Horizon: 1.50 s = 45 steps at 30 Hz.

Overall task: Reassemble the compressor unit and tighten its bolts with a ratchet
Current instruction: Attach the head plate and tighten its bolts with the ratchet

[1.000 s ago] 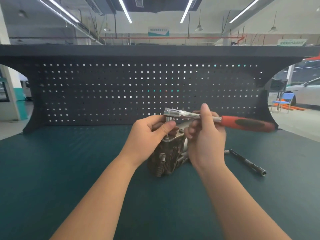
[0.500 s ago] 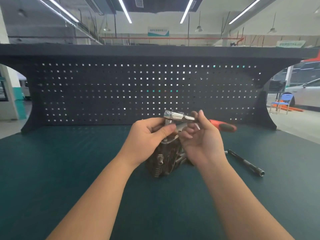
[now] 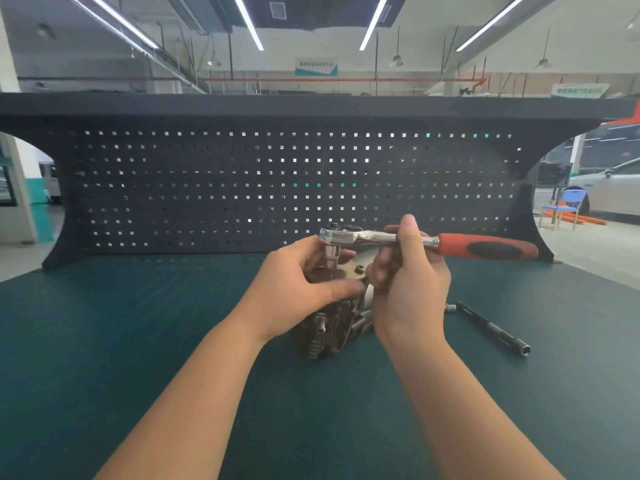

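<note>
Swinging back out to the right, the ratchet now shows its whole red handle again, where half a second ago the handle was turned away behind the right hand. That hand grips the chrome shank just ahead of the red grip, thumb standing up over the bar and fingers curled beneath. The ratchet head sits beyond the left hand, with its socket dropping straight down between the two hands onto the top of the compressor unit.

The left hand wraps the upper part of the unit, thumb lying across the near face and fingers curled round the far side beside the socket, steadying both. The unit stands on the tabletop directly below and between the hands. A dark bolt head shows on its top plate just left of the right hand's knuckles.

Judging by this, the bolt-tightening step is under way, one bolt mid-stroke. The next move calls for another sweep of the handle while the left hand keeps the socket seated square and the unit from twisting. A dark extension bar lies on the tabletop to the right of the right wrist, untouched.
</note>
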{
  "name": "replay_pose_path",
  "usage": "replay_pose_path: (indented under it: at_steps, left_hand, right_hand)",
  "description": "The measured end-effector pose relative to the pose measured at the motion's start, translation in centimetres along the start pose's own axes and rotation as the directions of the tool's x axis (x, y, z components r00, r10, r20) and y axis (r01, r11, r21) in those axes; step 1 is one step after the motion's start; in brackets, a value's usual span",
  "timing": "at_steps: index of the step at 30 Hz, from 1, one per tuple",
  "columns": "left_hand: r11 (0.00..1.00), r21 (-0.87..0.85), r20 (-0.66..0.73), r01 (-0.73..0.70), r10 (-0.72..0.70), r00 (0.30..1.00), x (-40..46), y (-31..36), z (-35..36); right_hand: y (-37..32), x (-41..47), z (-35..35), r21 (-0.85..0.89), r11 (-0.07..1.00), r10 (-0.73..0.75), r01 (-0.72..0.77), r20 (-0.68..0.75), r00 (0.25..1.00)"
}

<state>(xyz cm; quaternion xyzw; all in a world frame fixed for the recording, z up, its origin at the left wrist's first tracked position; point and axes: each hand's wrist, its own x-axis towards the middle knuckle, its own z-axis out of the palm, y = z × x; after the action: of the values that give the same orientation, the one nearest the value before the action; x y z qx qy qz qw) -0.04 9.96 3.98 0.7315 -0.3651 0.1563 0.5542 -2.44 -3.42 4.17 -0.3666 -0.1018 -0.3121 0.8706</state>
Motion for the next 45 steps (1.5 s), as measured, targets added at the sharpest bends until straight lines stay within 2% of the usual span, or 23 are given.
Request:
replay_pose_path:
  at_steps: [3, 5, 7, 10, 13, 16, 19, 24, 26, 31, 41, 43, 45]
  left_hand:
    - [0.956, 0.293, 0.05, -0.012, -0.003, 0.999, 0.1, -0.2, -0.3]
    - [0.936, 0.349, 0.056, -0.037, 0.018, 0.998, 0.2, -0.2, -0.4]
    - [0.938, 0.343, 0.033, -0.044, 0.034, 0.999, 0.1, -0.1, -0.3]
    - [0.953, 0.301, -0.023, 0.027, -0.021, 1.0, -0.1, -0.2, -0.2]
    - [0.956, 0.29, -0.012, 0.04, -0.038, 0.999, -0.2, -0.2, -0.2]
    - [0.96, 0.281, 0.01, 0.017, -0.02, 1.0, -0.2, -0.3, -0.3]
    - [0.963, 0.27, -0.009, 0.014, -0.012, 1.0, -0.1, -0.7, -0.3]
    - [0.955, 0.294, -0.031, -0.044, 0.056, 0.998, 0.1, -0.8, 0.2]
    - [0.955, 0.294, -0.066, -0.036, 0.058, 0.996, 0.4, -0.8, 0.6]
    - [0.945, 0.323, -0.075, -0.048, 0.076, 0.994, 0.5, -0.7, 1.1]
    - [0.959, 0.284, -0.046, -0.005, 0.019, 0.999, 0.3, -0.5, -0.5]
    - [0.956, 0.292, -0.024, -0.006, 0.014, 1.0, 0.4, -0.5, -0.9]
    - [0.951, 0.309, -0.01, 0.001, 0.002, 1.0, 0.5, -0.4, -1.3]
  right_hand:
    - [0.0, 1.1, -0.5, 0.145, 0.961, 0.242, -0.237, -0.017, 0.97]
    - [0.1, 1.1, -0.7, 0.265, 0.913, 0.33, -0.309, -0.036, 0.943]
    - [0.4, 0.6, -0.6, 0.259, 0.938, 0.25, -0.231, -0.04, 0.968]
    - [0.5, -0.6, -0.1, 0.094, 0.996, 0.005, -0.003, -0.015, 1.0]
    - [0.5, -1.7, 0.6, 0.001, 0.997, -0.082, 0.082, -0.043, 0.996]
    - [0.6, -2.1, 0.8, 0.009, 0.996, -0.093, 0.094, -0.046, 0.995]
    - [0.1, -1.7, 0.8, 0.036, 0.998, -0.043, 0.043, -0.001, 0.999]
    - [-1.7, 0.9, -0.3, 0.314, 0.948, 0.068, -0.053, -0.037, 0.997]
    - [-2.1, 1.9, -0.9, 0.348, 0.936, 0.085, -0.055, -0.072, 0.994]
    - [-0.9, 2.7, -1.8, 0.233, 0.971, 0.081, -0.05, -0.125, 0.989]
    - [-0.4, 2.6, -1.6, 0.165, 0.982, 0.106, -0.089, -0.1, 0.989]
    - [-0.5, 2.4, -1.3, 0.099, 0.993, 0.072, -0.064, -0.072, 0.995]
    - [-0.5, 1.8, -0.9, -0.038, 0.999, -0.023, 0.022, -0.025, 0.999]
